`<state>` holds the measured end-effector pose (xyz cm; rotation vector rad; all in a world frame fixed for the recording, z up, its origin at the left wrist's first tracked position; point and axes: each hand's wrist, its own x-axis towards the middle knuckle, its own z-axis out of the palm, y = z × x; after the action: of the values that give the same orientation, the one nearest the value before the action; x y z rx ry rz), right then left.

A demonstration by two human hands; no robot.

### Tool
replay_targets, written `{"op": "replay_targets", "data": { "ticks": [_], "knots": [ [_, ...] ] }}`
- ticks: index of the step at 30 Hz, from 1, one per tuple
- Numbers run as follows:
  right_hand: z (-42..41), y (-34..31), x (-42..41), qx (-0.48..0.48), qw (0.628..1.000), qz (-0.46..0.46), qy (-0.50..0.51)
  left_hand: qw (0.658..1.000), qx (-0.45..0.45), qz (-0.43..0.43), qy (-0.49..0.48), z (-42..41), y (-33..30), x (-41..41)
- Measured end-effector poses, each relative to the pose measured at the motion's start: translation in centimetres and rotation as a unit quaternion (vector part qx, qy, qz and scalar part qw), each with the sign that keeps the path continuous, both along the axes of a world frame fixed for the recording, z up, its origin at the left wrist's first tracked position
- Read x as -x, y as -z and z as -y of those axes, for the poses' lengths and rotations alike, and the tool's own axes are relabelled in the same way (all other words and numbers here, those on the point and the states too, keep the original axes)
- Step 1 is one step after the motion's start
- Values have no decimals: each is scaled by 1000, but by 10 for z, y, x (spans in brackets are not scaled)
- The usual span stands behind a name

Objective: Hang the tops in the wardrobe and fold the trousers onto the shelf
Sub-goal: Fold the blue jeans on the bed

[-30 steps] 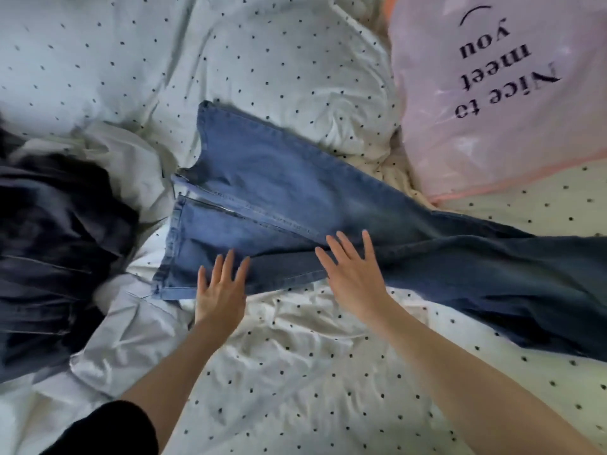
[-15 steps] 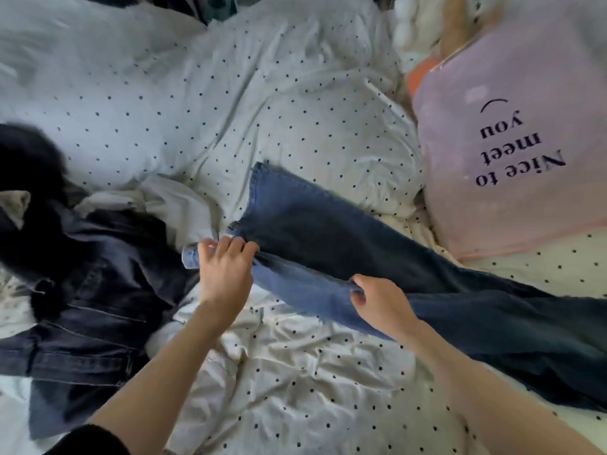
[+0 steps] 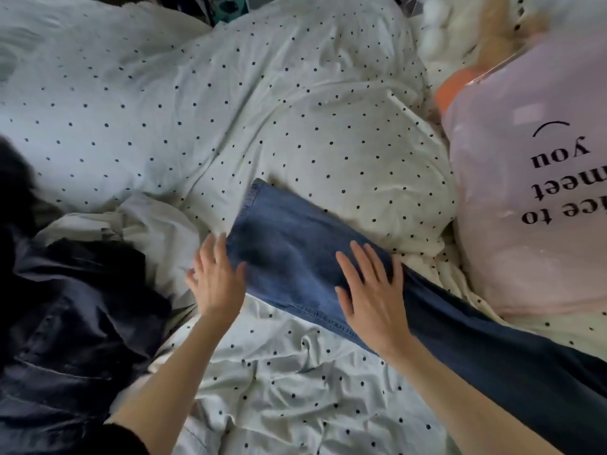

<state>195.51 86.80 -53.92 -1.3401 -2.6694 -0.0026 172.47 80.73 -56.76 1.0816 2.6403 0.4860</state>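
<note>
Denim jeans point(image 3: 295, 257) lie lengthwise across the dotted duvet point(image 3: 262, 110), beside a pink cushion point(image 3: 532, 208). Right hand point(image 3: 371, 290) presses flat on them, fingers spread; left hand point(image 3: 215, 280) rests open at their folded edge. Heavy, limp cloth, I judge — best gripped at waistband and hem, both hands.

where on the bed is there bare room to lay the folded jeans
Bare dotted bedding lies between the two forearms, below the blue jeans. More lies above the jeans, left of the pink pillow. The left side is crowded with dark clothes. The left hand and right hand rest flat.
</note>
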Motion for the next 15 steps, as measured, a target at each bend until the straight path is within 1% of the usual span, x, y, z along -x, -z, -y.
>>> {"op": "replay_targets", "data": {
  "ticks": [1, 2, 3, 4, 5, 6, 9, 10, 11, 12, 13, 15],
  "knots": [
    [4, 5, 5, -3, 999, 9, -40, 994, -19, 82, -71, 9, 7, 7],
    [7, 10, 9, 5, 997, 19, -68, 970, -44, 191, -147, 14, 12, 12],
    [10, 15, 12, 11, 996, 28, -83, 926, -67, 302, -217, 16, 16, 16],
    [12, 16, 13, 28, 995, 42, -87, 873, -85, 400, -266, 15, 17, 16],
    [12, 20, 17, 45, 994, 54, -84, 830, -100, 464, -291, 13, 19, 18],
    [11, 21, 18, 65, 993, 66, -75, 802, -121, 501, -301, 9, 22, 19],
    [4, 25, 19, 97, 992, 68, -45, 736, -194, 559, -329, -8, 26, 25],
    [2, 26, 20, 103, 991, 69, -41, 725, -206, 567, -331, -12, 26, 26],
    [-1, 28, 20, 103, 992, 69, -38, 721, -214, 570, -330, -14, 26, 26],
    [-1, 28, 21, 107, 991, 72, -36, 725, -220, 567, -325, -13, 25, 26],
    [-3, 29, 20, 108, 990, 79, -36, 741, -220, 550, -316, -11, 24, 25],
    [-1, 27, 20, 115, 988, 100, -38, 791, -206, 489, -306, 1, 20, 24]
  ]
}}
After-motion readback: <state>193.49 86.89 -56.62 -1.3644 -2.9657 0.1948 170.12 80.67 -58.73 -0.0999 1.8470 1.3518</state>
